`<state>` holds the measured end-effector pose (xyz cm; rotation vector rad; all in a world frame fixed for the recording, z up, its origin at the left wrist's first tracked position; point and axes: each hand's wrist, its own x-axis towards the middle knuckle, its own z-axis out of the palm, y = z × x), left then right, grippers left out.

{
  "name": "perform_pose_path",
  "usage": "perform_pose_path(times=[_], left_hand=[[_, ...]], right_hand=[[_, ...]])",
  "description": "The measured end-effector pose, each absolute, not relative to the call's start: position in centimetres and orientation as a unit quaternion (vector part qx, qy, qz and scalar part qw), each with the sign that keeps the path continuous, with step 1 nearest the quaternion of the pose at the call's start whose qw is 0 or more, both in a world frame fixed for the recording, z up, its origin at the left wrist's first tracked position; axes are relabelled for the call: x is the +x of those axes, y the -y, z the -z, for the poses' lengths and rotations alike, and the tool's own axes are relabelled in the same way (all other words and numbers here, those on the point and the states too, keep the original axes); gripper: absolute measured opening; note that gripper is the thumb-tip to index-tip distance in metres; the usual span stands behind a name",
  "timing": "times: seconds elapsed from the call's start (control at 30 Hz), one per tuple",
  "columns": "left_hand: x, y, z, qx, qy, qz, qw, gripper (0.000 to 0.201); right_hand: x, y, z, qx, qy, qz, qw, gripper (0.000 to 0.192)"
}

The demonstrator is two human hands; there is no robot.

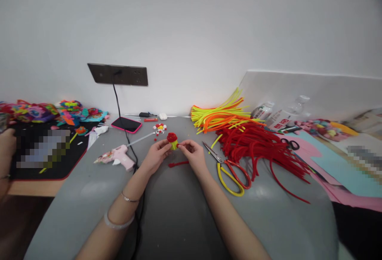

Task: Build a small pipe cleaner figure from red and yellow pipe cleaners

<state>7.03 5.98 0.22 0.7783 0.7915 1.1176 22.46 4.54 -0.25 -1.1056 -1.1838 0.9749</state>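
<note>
While a small red-and-yellow fuzzy piece point(172, 139) is pinched by the left hand point(155, 156), its right side is met by the right hand point(193, 154), which is closed in a pinch, apparently on a red bit point(178, 145), though this is too small to be sure of. The piece is held over the grey table point(286, 220), between the pink glue gun point(121, 153) and the scissors point(220, 159).

One red-yellow piece point(172, 139), one glue gun point(121, 157), two scissors point(220, 159) (one black-handled), two bracelets point(118, 225).

The craft piece point(173, 140) is red and yellow.
</note>
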Motion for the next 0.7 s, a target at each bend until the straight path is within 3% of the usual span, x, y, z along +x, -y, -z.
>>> perform_pose_path(times=[0.7], left_hand=[[6.99,-5.86,-0.38,0.37,-0.354,-0.497,0.701,0.037]], right_hand=[[22.24,-4.53,0.55,-0.471,0.51,-0.407,0.594,0.023]])
